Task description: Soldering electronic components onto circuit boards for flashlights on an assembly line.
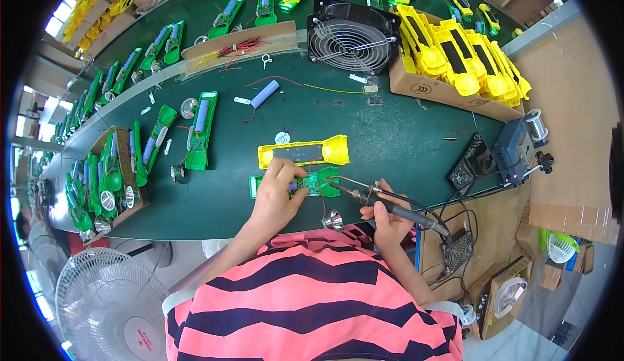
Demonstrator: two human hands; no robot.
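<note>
My right hand (389, 216) grips a soldering iron (396, 210) like a pen; a thin metal tube runs along it. Its tip is over the circuit board in a green flashlight shell (323, 182). Bent over the left part of that shell is my left hand (279, 192), thumb and forefinger drawn close together at the board; what they pinch is too small to make out. A thin red wire shows by the fingertips. Just beyond lies a yellow shell (337, 149) with a dark panel. A shiny reflector cup (333, 220) rests at the near table edge, joined by a wire.
A carton (429, 94) of yellow shells stands far right, beside a black fan (351, 39). A soldering station (513, 153) and solder spool (535, 125) sit right. At left is a box (140, 195) of green shells. A loose blue battery (265, 93) lies mid-table.
</note>
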